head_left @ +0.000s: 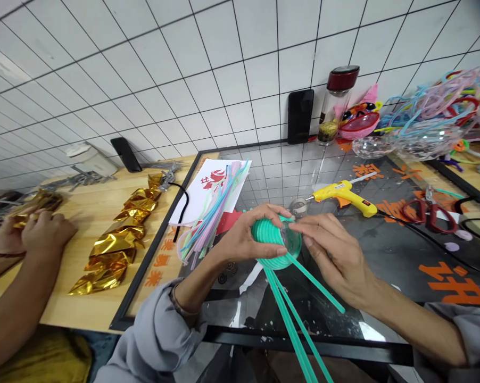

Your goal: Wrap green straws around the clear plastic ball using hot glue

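My left hand [259,234] is wrapped round a ball-like piece wound with rows of green pipe cleaner [266,236]. A clear, shiny patch shows on its right side, between the windings. Several loose green strands [290,324] hang from it toward the table's front edge, and one points to the lower right. At the clear patch are the bunched fingertips of my right hand [336,250]; what they pinch, if anything, is too small to make out. Just behind my hands lies a roll of clear tape [299,206], by the nozzle of a yellow glue gun [344,196].
Red-handled scissors [429,213] and the glue gun's black cord lie right. Pastel pipe cleaners [214,213] rest on white paper [192,202]. A phone [300,116] and a tea bottle [332,111] stand at the wall. Left are gold foil [118,239] and another person's hands [44,231].
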Motion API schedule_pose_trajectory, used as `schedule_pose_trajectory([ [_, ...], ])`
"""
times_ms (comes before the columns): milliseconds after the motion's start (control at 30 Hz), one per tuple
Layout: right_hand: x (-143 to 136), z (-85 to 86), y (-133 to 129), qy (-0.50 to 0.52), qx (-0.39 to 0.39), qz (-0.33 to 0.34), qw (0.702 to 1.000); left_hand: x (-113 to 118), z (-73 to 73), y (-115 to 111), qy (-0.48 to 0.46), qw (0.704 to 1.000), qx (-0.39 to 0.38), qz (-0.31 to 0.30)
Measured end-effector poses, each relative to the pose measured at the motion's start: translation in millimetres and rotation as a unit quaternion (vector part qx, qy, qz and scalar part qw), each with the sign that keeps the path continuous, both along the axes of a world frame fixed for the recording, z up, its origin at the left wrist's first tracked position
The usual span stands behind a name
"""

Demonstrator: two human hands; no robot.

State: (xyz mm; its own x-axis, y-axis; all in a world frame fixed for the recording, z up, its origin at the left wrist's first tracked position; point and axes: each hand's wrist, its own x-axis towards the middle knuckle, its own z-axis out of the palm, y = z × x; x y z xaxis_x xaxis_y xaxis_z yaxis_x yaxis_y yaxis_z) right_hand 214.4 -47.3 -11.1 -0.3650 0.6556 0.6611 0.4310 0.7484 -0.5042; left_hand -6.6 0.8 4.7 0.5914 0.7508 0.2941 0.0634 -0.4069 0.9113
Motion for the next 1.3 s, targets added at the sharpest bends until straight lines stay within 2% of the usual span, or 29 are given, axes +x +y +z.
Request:
schedule_pose_trajectory([
  [167,-2.3,-3.8,4.5,-0.016,-0.060,-0.043,0.997,-0.6,-1.6,0.4,-0.007,1.000,-0.006,-0.003],
  [467,-5.8,-2.9,5.5,0.000,-0.109,-0.019,0.994,-1.3,-1.0,1.6,0.001,1.000,0.010,-0.011],
  [833,-9.8,3.2,4.7,0.001,-0.123,0.014,0.992,-1.2,0.8,1.9,0.011,0.999,0.041,-0.005],
  [1300,-6.3,7.0,7.9,0.007,-0.168,0.014,0.986,-3.3,-8.3,7.7,0.016,0.995,0.095,0.027],
])
